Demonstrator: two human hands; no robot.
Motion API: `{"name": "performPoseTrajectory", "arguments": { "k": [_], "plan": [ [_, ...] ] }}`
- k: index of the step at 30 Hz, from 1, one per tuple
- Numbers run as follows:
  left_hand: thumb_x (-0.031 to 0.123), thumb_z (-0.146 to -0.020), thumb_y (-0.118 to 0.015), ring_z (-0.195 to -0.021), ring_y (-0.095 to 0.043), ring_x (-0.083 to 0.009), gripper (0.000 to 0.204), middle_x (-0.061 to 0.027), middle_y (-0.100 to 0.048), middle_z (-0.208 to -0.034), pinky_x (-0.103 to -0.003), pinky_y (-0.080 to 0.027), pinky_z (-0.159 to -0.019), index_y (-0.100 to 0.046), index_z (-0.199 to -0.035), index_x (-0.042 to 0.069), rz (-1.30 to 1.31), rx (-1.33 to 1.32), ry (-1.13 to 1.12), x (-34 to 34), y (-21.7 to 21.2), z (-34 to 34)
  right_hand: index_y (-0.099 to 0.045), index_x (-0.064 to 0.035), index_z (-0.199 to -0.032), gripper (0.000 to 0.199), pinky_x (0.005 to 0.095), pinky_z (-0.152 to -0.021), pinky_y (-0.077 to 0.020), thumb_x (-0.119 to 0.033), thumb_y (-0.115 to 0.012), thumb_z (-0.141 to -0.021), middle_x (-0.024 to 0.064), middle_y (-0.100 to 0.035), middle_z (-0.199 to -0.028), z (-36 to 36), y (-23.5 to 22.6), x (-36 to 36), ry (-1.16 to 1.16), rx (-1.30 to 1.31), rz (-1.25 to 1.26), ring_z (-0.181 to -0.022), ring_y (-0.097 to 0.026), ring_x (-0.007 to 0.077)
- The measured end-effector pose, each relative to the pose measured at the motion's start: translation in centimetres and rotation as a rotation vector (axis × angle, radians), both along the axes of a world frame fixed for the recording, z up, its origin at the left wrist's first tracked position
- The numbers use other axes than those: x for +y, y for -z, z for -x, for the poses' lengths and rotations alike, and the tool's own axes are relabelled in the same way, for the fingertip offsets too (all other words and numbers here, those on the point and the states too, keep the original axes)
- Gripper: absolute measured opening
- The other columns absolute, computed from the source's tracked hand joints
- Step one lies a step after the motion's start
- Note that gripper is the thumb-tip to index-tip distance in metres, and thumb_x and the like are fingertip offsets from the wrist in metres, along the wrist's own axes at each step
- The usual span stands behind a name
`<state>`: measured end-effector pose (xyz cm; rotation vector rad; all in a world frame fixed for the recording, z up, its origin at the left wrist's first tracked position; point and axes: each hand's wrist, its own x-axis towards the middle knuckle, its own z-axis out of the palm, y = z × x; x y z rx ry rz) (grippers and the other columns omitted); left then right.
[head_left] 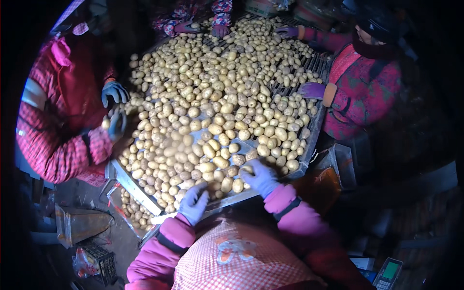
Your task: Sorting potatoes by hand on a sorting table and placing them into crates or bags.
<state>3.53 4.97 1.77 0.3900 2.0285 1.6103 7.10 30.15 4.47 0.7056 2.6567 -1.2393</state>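
Observation:
Potatoes point(208, 166) of many sizes cover a metal sorting table in front of me. My left hand point(194, 204), in a pale purple glove, is at the near edge of the table beside the closest potatoes. Its fingers are apart from the thumb, and no potato shows in it. Further right, my right hand point(262, 179) wears the same kind of glove and reaches over the near rim. Its thumb and fingers close around a small potato point(247, 169), partly hidden by the glove.
Co-workers' gloved hands work at the left point(115, 94), right point(311, 90) and far side point(221, 31). A metal rim point(232, 199) borders the table. Below its left corner, a container holds more potatoes point(135, 208). A black crate point(99, 261) stands at lower left, a green-screened device point(388, 273) at lower right.

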Motion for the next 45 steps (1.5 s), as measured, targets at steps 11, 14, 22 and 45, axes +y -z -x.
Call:
{"name": "performPoseTrajectory", "arguments": {
  "k": [11,14,22,45],
  "plan": [
    [0.035,-0.096,-0.05,-0.081,-0.064,-0.0286,0.035,-0.0109,-0.062,-0.1,-0.034,-0.054,-0.062,-0.054,-0.115,0.006,-0.653,-1.049,-0.03,0.9,0.6,3.2,-0.042,-0.0103,-0.137,0.071,0.0503,-0.097,-0.0396,-0.047,-0.064,-0.08,0.0149,-0.044,-0.137,-0.1,3.4,10.6,-0.013,0.079,-0.807,-0.122,-0.043,0.0396],
    [0.034,-0.096,-0.05,-0.093,-0.063,-0.0288,0.034,-0.0099,-0.062,-0.107,-0.039,-0.055,-0.071,-0.055,-0.117,0.008,-0.62,-1.132,-0.057,1.5,0.8,3.4,-0.034,-0.0135,-0.143,0.077,0.0582,-0.101,-0.0323,-0.053,-0.058,-0.081,0.0115,-0.037,-0.145,-1.4,5.9,9.0,-0.065,-0.104,-0.836,-0.129,-0.036,0.0398],
    [0.026,-0.095,-0.051,-0.1,-0.06,-0.0298,0.033,-0.0117,-0.061,-0.111,-0.045,-0.052,-0.086,-0.054,-0.12,0.004,-0.68,-1.116,-0.192,3.3,0.8,3.8,-0.055,-0.0138,-0.128,0.053,0.0468,-0.093,-0.0454,-0.039,-0.066,-0.082,0.0165,-0.054,-0.127,-1.9,1.5,5.1,-0.424,0.28,-0.323,-0.108,-0.055,0.0357],
    [0.047,-0.097,-0.046,-0.104,-0.06,-0.0287,0.043,-0.0112,-0.061,-0.11,-0.047,-0.053,-0.084,-0.053,-0.118,0.01,-0.785,-1.103,-0.261,4.6,-0.1,2.8,-0.052,-0.0179,-0.128,0.05,0.0462,-0.081,-0.0507,-0.03,-0.062,-0.081,0.0164,-0.06,-0.11,8.6,2.0,8.7,-0.602,-0.169,-0.718,-0.095,-0.063,0.0332]
  ]
}}
